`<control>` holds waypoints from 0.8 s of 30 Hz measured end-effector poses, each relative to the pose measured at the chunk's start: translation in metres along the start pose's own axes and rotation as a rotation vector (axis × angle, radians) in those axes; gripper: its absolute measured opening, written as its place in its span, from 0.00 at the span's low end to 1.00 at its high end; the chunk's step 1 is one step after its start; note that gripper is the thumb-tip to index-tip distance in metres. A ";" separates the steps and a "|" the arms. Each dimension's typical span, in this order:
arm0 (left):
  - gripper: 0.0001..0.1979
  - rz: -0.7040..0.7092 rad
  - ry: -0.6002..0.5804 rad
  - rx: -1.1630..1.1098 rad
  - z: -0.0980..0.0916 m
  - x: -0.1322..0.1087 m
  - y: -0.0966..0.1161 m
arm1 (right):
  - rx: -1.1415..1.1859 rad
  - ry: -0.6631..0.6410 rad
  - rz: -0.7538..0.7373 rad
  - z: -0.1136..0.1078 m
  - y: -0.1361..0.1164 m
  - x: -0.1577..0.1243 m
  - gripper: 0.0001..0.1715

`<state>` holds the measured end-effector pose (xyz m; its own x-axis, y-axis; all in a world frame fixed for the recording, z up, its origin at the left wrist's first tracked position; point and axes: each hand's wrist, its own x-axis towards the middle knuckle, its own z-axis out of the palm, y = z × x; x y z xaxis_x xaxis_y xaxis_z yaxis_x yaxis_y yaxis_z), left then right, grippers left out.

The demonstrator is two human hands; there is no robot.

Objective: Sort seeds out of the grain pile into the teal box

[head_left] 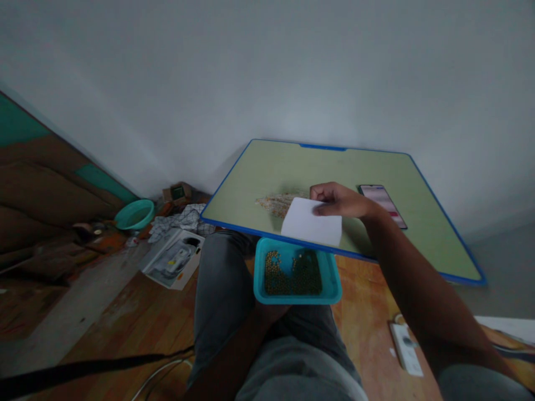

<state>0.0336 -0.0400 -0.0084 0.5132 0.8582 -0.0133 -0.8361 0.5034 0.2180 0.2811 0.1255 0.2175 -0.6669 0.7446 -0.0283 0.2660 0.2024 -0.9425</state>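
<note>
My right hand (pixel 338 200) is closed on a white card (pixel 311 223), held flat near the front edge of a low green table with a blue rim (pixel 234 172). Just left of the card a small pile of grains (pixel 278 203) lies on the tabletop. Below the table edge, over my lap, a blue rectangular tray (pixel 261 262) holds many small yellowish and dark beans. My left forearm runs up under the tray; the left hand itself is hidden beneath it.
A phone (pixel 382 203) with a lit screen lies on the table right of my hand. On the wooden floor to the left are a teal basin (pixel 134 214), a white box (pixel 172 259) and cloth. A power strip (pixel 405 348) lies at the right.
</note>
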 end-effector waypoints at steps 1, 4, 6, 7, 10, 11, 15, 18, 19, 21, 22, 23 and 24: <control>0.29 0.003 -0.001 0.000 -0.002 0.000 0.000 | 0.004 0.056 0.001 0.000 0.000 0.000 0.21; 0.28 -0.009 -0.015 -0.003 -0.006 -0.002 0.000 | 0.007 0.318 -0.021 -0.003 0.003 0.004 0.20; 0.28 -0.023 -0.026 -0.004 -0.006 -0.002 0.000 | 0.012 0.510 -0.062 -0.006 0.007 0.007 0.19; 0.29 -0.029 -0.032 -0.004 -0.006 -0.002 0.001 | 0.016 0.597 -0.085 -0.007 0.009 0.009 0.19; 0.30 -0.028 -0.041 -0.002 -0.004 -0.001 0.001 | 0.009 0.771 -0.122 -0.011 0.015 0.013 0.15; 0.30 -0.026 -0.043 -0.001 -0.004 -0.001 0.001 | -0.004 0.806 -0.125 -0.012 0.018 0.014 0.14; 0.28 -0.018 -0.045 0.003 -0.004 -0.002 0.000 | -0.102 0.875 -0.111 -0.017 0.026 0.015 0.11; 0.29 -0.008 -0.029 0.010 -0.002 -0.001 -0.001 | -0.167 0.858 -0.078 -0.018 0.031 0.015 0.12; 0.29 -0.004 -0.022 0.013 -0.002 -0.001 0.000 | -0.180 0.846 -0.065 -0.019 0.031 0.015 0.12; 0.28 -0.005 -0.006 0.021 -0.002 -0.001 0.001 | -0.194 0.827 -0.044 -0.019 0.032 0.015 0.13; 0.28 -0.007 0.002 0.024 -0.002 0.000 0.001 | -0.199 0.823 -0.037 -0.019 0.032 0.015 0.14; 0.28 -0.010 0.009 0.026 -0.002 0.000 0.001 | -0.205 0.822 -0.033 -0.019 0.032 0.015 0.14; 0.28 -0.012 0.013 0.027 -0.002 0.000 0.002 | -0.210 0.817 -0.031 -0.019 0.032 0.015 0.15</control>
<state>0.0316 -0.0392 -0.0103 0.5202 0.8536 -0.0288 -0.8244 0.5106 0.2444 0.2931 0.1551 0.1935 0.0156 0.9465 0.3223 0.4335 0.2841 -0.8552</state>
